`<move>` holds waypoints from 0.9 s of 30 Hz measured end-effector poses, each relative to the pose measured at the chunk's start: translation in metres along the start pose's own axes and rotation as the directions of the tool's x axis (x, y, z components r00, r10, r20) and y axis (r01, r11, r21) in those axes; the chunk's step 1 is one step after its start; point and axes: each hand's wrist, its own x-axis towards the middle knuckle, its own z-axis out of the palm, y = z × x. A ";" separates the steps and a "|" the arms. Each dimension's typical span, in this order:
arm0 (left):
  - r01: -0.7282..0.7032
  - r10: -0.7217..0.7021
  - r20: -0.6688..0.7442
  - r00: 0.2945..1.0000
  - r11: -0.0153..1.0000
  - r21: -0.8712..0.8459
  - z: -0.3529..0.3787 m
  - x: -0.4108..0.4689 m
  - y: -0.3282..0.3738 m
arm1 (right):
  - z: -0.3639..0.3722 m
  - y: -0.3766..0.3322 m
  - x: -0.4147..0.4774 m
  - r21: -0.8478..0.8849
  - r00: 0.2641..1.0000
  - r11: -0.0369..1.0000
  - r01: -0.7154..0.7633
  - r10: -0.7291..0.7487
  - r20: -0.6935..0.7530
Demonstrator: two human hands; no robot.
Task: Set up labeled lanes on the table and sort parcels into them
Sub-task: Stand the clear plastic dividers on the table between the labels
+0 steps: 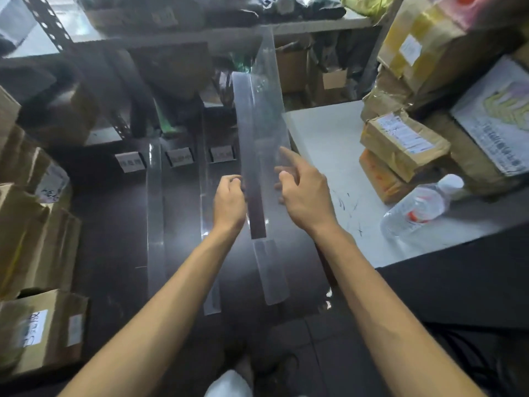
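Two bare forearms (160, 305) reach out over the dark worktop (114, 239). Above its right part the left hand (230, 199) pinches the flat base of a long clear divider (257, 124), fingers curled on its edge. The right hand (303, 193) grips the upright wall, with the thumb on the near side, other fingers showing faintly through the plastic and the forefinger stretched straight. The divider runs from near the dark worktop's front edge to beyond its far edge, with the far end raised (whether the near end touches the surface I cannot tell).

As I judge it, the main risk is a crooked lane. The divider is long, looks bendy and is held only about its middle, so it may twist or sag when lowered and land askew. It is clear plastic over a glossy dark top, so its edge is hard to see and the gap may not match the others. A swing of the far end could also knock the nearest card.

Counted:
- Three dividers: the held one, plus a second divider (156, 224) and a third divider (210, 253) lying apart on the dark worktop's middle.
- Three label cards (179, 156) at its far edge.
- Five parcels (403, 141) that I can tell apart, to its right on a white worktop (323, 138).
- One water bottle (420, 204) on its side, also to the right.
- At least four cardboard boxes (48, 333) to the left.
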 end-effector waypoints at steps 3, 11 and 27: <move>0.002 -0.003 0.075 0.997 1.000 0.016 0.028 -0.005 -0.004 | -0.021 0.031 0.000 -0.026 0.998 0.998 -0.050 0.050 -0.029; 0.039 -0.050 0.060 0.997 0.984 0.172 0.060 0.011 -0.025 | -0.036 0.087 0.011 -0.257 0.971 0.941 -0.220 0.236 0.034; 0.185 -0.201 0.029 0.979 0.941 0.282 0.087 0.069 -0.045 | -0.007 0.180 0.029 -0.451 0.901 0.814 -0.367 0.432 0.046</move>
